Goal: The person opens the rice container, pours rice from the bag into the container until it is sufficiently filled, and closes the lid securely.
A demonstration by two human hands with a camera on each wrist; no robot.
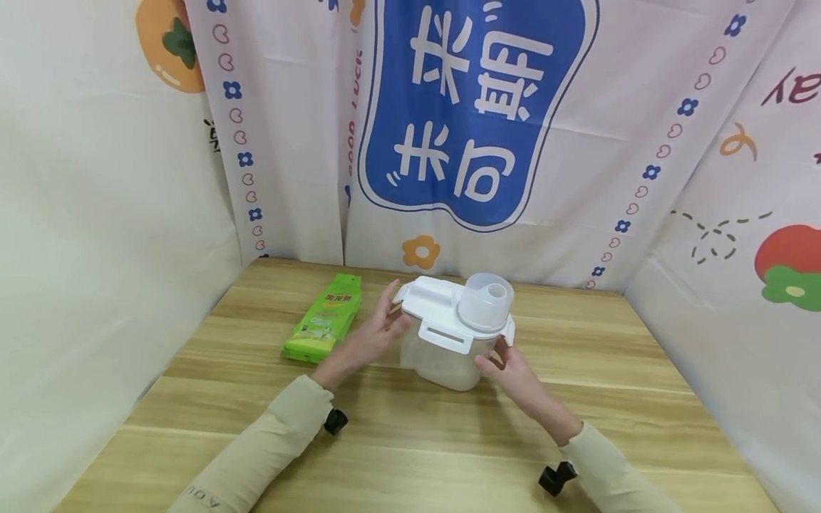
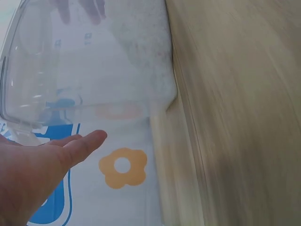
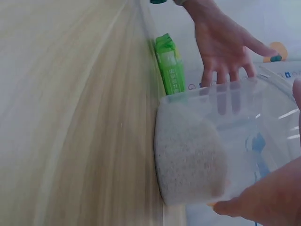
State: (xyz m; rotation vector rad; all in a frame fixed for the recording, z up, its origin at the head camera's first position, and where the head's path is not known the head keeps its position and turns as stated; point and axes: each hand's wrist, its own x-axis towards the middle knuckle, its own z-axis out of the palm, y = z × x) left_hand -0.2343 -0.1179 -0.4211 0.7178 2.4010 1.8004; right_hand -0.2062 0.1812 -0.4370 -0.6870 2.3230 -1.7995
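Observation:
A clear plastic container (image 1: 442,360) with a white lid (image 1: 431,303) and a translucent cup-shaped cap (image 1: 485,301) stands mid-table. White grains (image 3: 188,160) fill its lower part. My left hand (image 1: 375,335) lies with straight fingers against the container's left side. In the left wrist view the left hand (image 2: 37,174) is flat beside the container (image 2: 94,61). My right hand (image 1: 507,367) holds the container's right lower side, thumb in front. The right wrist view shows the right hand (image 3: 268,197) round the container (image 3: 211,141), and the left hand (image 3: 221,42) behind it.
A green packet (image 1: 323,318) lies flat on the wooden table (image 1: 417,456), left of the container; the right wrist view also shows the green packet (image 3: 170,70). Printed cloth walls (image 1: 474,142) close in the table at the back and both sides.

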